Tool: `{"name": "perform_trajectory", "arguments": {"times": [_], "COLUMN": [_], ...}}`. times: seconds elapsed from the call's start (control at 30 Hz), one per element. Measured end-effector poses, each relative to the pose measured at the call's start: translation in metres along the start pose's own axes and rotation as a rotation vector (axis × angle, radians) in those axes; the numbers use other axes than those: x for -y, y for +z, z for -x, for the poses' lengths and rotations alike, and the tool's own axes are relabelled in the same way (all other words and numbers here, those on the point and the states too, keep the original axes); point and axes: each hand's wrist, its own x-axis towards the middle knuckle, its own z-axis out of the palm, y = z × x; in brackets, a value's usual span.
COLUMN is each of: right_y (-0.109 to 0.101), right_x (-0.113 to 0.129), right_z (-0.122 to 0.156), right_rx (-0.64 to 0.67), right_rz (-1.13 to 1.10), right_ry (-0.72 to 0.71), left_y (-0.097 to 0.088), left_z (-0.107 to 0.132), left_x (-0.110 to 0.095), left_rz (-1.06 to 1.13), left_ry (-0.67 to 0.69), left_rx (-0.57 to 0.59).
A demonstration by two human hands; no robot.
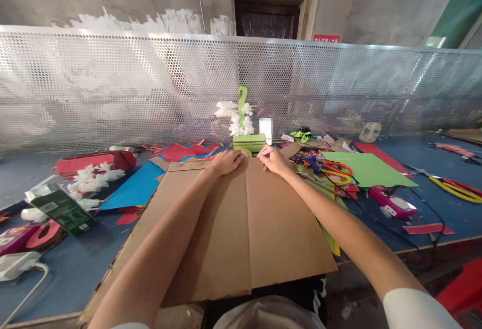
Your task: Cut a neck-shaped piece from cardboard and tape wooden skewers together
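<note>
A large sheet of brown cardboard [289, 228] with a crease down its middle lies in front of me, its near edge overhanging the table. My left hand [228, 162] rests near the sheet's far edge, its curled fingers on a roll of tape [247, 153]. Between the fingers of my right hand [275, 161] is a slim pink pen [265, 151], its tip low over the cardboard just right of the roll. Dark pen marks [181, 163] show along the far left part of the sheet. The fingers of my left hand partly hide the roll.
Behind the cardboard stand a green box [249, 142] with white paper flowers and a lit phone [265, 130]. Scissors [337, 171], green paper [369, 168] and a purple device [392, 202] lie right. Blue paper [133, 186] and a dark green carton [62, 208] sit left. A perforated metal screen [131, 88] borders the table.
</note>
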Motion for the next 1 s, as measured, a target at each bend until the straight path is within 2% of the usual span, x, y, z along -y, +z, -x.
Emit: {"name": "perform_trajectory", "arguments": {"times": [0.17,0.3,0.4,0.53,0.77,0.9,1.0], "right_y": [-0.004,-0.006,-0.007,-0.01,-0.013,-0.014,-0.016], "right_x": [0.013,0.019,0.023,0.027,0.022,0.019,0.018], "right_z": [0.006,0.008,0.01,0.013,0.016,0.019,0.021], "right_rx": [0.003,-0.082,-0.105,-0.088,-0.113,-0.046,-0.083], "right_rz": [0.089,0.279,0.32,0.367,0.338,0.299,0.267], "right_ry": [0.005,-0.041,-0.087,-0.04,-0.049,-0.069,-0.042], "left_y": [0.002,0.003,0.003,0.003,0.004,0.004,0.003], "left_z": [0.0,-0.001,-0.001,-0.001,-0.001,-0.001,-0.001], "left_x": [0.0,0.002,0.003,0.003,0.003,0.002,0.002], "left_rz": [-0.009,0.002,0.007,0.0,0.0,0.007,0.006], "left_ry": [-0.007,-0.004,0.003,0.014,0.012,0.009,0.008], "left_rx": [-0.011,-0.017,-0.017,-0.013,-0.02,-0.023,-0.022]}}
